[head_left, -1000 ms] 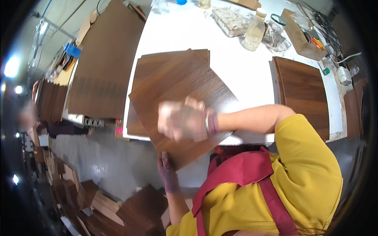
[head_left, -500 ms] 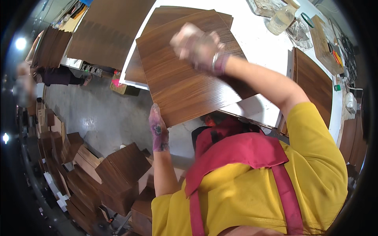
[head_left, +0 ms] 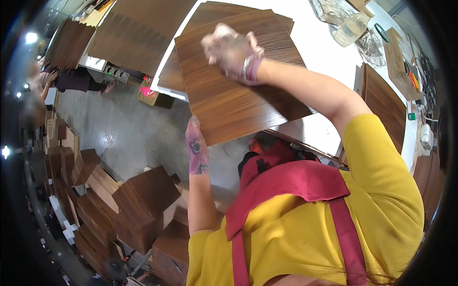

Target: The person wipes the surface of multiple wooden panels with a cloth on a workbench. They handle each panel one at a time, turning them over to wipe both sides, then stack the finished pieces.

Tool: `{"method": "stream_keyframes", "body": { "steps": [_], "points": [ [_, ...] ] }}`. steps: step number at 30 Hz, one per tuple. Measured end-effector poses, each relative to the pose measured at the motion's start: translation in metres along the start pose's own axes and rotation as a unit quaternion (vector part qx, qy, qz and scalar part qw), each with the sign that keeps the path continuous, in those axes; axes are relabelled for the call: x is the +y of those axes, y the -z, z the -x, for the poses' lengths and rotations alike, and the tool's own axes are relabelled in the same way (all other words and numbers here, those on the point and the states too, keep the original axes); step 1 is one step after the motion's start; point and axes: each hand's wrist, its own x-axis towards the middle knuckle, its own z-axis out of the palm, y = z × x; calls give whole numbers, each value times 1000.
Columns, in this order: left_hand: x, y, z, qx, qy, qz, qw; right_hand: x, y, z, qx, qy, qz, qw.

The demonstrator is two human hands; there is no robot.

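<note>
A dark brown wood-grain panel with a curved far edge lies at an angle on other panels, its near left corner jutting past the white table's edge. My left hand, in a thin purple patterned glove, grips that corner from the side; its fingers under the panel are hidden. Over the panel's upper middle is my right hand, also gloved, with its fingers curled and pressed toward the surface. What it may hold is hidden under the palm and slightly blurred. Another brown panel shows beneath the far edge.
Brown panels are stacked at the table's right, near a clear bottle and a wooden box. Brown boards and boxes crowd the floor at lower left. Another person stands at far left beside stacked panels.
My right hand has slid leftward across the panel, its fingers still curled. My left hand keeps its grip on the corner. The whole view has shifted slightly.
</note>
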Motion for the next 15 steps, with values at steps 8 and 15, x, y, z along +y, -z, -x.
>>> {"method": "stream_keyframes", "body": {
  "steps": [8,15],
  "points": [
    [-20,2,-3,28,-12,44,999,29,10,108,-104,34,-370,923],
    [-5,6,-1,-30,28,41,998,-76,104,136,-70,104,-105,987]
  ]
}}
